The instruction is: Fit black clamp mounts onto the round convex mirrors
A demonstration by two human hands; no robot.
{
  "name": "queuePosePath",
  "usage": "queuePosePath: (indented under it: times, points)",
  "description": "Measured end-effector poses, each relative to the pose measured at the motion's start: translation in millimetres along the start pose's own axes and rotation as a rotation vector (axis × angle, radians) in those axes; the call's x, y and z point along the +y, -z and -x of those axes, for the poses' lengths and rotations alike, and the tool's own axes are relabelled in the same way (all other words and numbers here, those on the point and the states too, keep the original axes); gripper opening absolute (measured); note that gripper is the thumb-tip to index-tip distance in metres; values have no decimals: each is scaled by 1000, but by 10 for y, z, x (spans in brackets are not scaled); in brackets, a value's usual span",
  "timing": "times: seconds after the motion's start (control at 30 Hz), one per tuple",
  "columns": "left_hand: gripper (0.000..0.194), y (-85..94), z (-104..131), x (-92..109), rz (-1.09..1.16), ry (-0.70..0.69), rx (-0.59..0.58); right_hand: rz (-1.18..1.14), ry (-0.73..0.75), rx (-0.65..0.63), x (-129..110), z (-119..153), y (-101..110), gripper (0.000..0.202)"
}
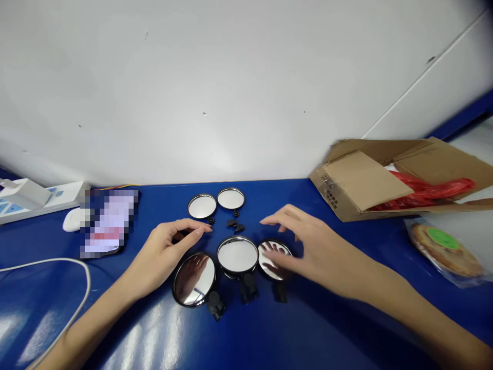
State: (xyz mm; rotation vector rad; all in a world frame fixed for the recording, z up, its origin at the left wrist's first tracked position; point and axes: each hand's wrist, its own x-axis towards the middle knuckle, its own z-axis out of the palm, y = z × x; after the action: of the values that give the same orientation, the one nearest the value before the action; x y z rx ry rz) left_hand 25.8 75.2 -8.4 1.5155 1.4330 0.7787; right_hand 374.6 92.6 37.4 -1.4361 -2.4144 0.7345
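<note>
Two small round mirrors, the back left mirror (pixel 202 206) and the back right mirror (pixel 231 198), lie face up, each with a black ball stub. Black clamp pieces (pixel 235 225) lie just in front of them. My left hand (pixel 169 252) has thumb and fingertips drawn together beside the back left mirror's stub; anything between them is hidden. My right hand (pixel 311 244) hovers with fingers apart over the front right mirror (pixel 265 257), holding nothing. The front middle mirror (pixel 238 254) and front left mirror (pixel 194 280) have black clamps attached and reflect light.
On the left are a phone (pixel 111 221) with a blurred screen, a white rounded case (pixel 75 219), a power strip (pixel 65 195) and a white cable (pixel 87 277). An open cardboard box (pixel 342 200) with red plastic and a wrapped pastry (pixel 447 249) sit on the right. A white wall (pixel 246 103) rises behind.
</note>
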Motion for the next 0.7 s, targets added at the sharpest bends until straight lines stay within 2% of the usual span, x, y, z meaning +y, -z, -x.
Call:
queuePosePath:
  times: [0.07, 0.13, 0.3, 0.37, 0.43, 0.53, 0.6, 0.63, 0.7]
  points:
    - [47, -1, -1, 5, 0, 1, -2, -44, -29, -135, -30, 197, -3, 75]
    - [47, -3, -3, 13, 1, 0, -1, -46, -44, -195, -71, 319, -37, 93]
    - [47, -1, -13, 33, 4, -11, 16, -35, -28, -156, -96, 360, -128, 85]
    - [48, 2, -7, 53, 17, -26, 34, -36, -18, -139, -44, 342, -129, 89]
    - [48, 6, 12, 94, 49, -50, 57, -30, 7, -70, 22, 315, -105, 94]
    - [44, 5, 69, 191, 122, -95, 82, -6, 132, 138, 40, 220, -22, 95]
    - [40, -6, 121, 263, 165, -120, 77, 18, 268, 253, -62, 102, 48, 93]
    - [38, -16, 149, 296, 200, -134, 68, 27, 349, 275, -148, 28, 79, 94]
    - [39, -40, 202, 345, 330, -154, 40, 69, 517, 241, -367, -141, 118, 93]
